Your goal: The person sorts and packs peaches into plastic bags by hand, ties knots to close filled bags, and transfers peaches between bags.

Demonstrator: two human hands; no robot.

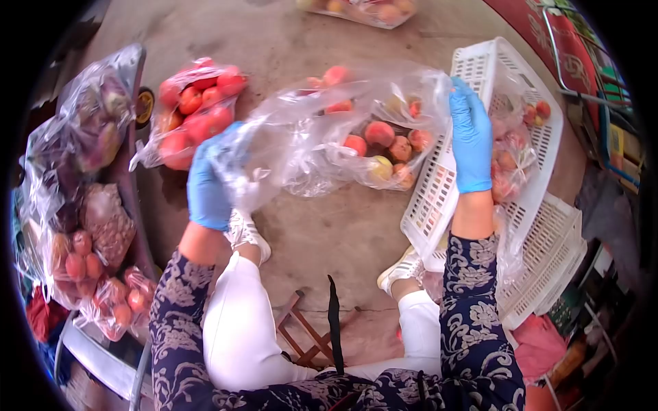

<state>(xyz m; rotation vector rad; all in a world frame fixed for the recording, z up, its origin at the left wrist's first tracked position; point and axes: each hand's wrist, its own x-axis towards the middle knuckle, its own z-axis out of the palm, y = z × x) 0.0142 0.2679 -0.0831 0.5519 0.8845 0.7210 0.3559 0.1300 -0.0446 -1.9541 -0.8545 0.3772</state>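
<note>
A clear plastic bag (291,127) is stretched out between my two blue-gloved hands. On the left, my left hand (209,181) is closed round its bunched film, some of which hides the fingers. My right hand (470,140) pinches the bag's far edge, fingers held together and pointing away from me, beside the white plastic crate (439,181). Several red and yellow peaches (379,133) show in clear film near the right part of the bag; whether they lie inside the same bag or behind it I cannot tell.
Bagged tomatoes (200,103) lie on the floor at the left. Bags of purple vegetables (103,130), peanuts (107,222) and red produce (82,264) line the left side. The crate holds bagged fruit (510,161). Another fruit bag (363,9) lies ahead.
</note>
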